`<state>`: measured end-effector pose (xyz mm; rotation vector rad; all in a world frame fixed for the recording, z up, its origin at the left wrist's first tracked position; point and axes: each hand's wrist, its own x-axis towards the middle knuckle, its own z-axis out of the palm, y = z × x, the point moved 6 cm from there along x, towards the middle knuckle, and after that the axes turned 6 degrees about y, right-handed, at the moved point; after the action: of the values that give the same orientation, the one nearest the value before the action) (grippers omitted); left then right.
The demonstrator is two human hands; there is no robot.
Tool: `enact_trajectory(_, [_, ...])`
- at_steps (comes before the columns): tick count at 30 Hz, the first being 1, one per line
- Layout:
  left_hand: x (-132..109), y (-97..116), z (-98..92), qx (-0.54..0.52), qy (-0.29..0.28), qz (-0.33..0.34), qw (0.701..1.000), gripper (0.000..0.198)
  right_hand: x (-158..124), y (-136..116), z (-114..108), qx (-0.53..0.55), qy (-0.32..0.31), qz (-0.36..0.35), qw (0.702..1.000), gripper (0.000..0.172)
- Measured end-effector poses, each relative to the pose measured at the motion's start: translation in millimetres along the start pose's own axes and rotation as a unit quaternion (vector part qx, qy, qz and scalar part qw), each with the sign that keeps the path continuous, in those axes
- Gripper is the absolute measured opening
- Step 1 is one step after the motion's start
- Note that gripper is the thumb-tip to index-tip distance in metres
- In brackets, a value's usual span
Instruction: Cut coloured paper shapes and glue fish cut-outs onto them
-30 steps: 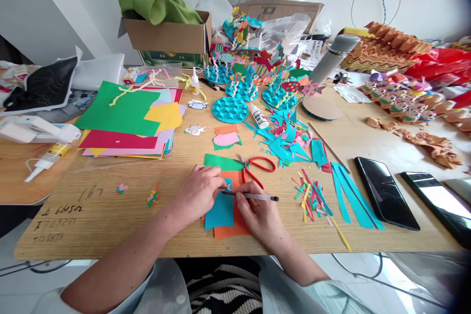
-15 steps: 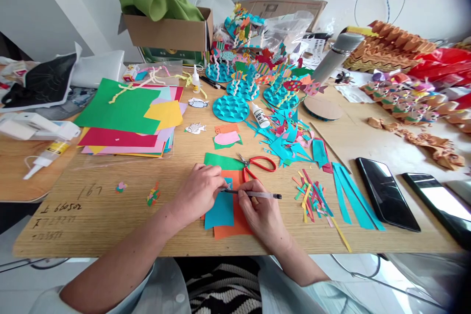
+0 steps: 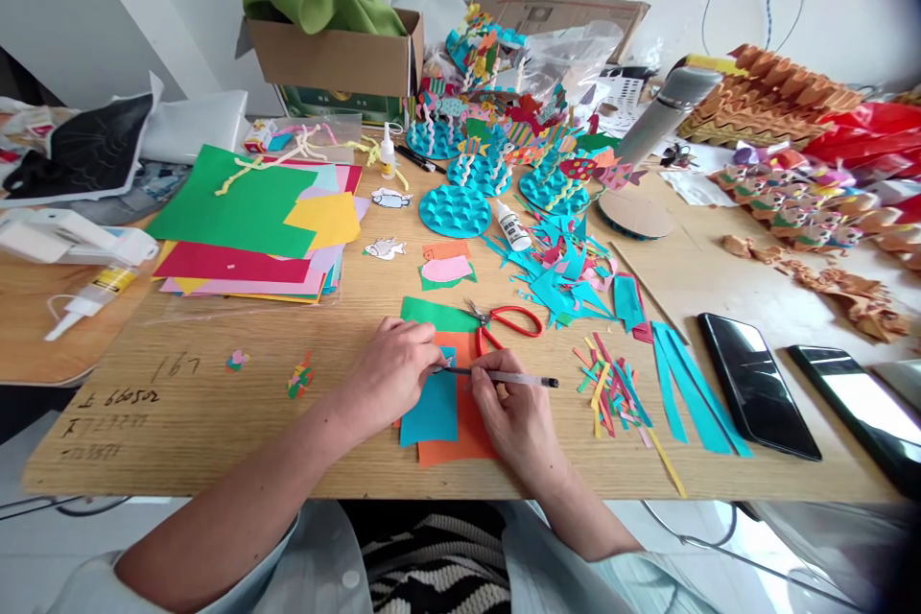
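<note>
My left hand (image 3: pixel 392 369) is curled, its fingertips pressing a small paper fish cut-out (image 3: pixel 445 364) onto a teal paper sheet (image 3: pixel 432 411). The teal sheet lies on an orange sheet (image 3: pixel 467 427), with a green sheet (image 3: pixel 436 314) behind. My right hand (image 3: pixel 512 413) grips a pen (image 3: pixel 504 377) with its tip at the edge of the cut-out. Red-handled scissors (image 3: pixel 507 323) lie just behind the pen.
A stack of coloured paper (image 3: pixel 248 225) lies at the left, teal paper discs and fish decorations (image 3: pixel 496 153) at the back. Glue bottles (image 3: pixel 510 225), paper scraps (image 3: pixel 611 389), teal strips (image 3: pixel 683 384) and two phones (image 3: pixel 755 384) are to the right. A cardboard box (image 3: pixel 335 58) stands behind.
The pen has swung slightly, its back end moving right and up, as my right hand shifted a little. My left hand stays on the cut-out.
</note>
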<state>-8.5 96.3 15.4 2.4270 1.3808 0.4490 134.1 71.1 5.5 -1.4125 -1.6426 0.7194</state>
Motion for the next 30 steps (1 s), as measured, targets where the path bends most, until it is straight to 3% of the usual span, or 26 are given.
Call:
enact_trajectory(7, [-0.2, -1.3, 1.4, -0.007, -0.002, 0.000, 1.000, 0.022, -0.3, -1.8, 0.4, 0.004, -0.003, -0.014, 1.000, 0.015])
enact_trajectory(21, [-0.5, -1.3, 1.5, -0.007, 0.008, 0.008, 1.000, 0.022, -4.6, -7.1, -1.1, -0.045, 0.019, -0.112, 0.993, 0.011])
enact_trajectory(30, [-4.3, 7.1, 2.1, 0.060, 0.008, 0.049, 0.997, 0.021, -6.6, -3.4, -4.4, -0.046, 0.033, -0.102, 0.993, 0.011])
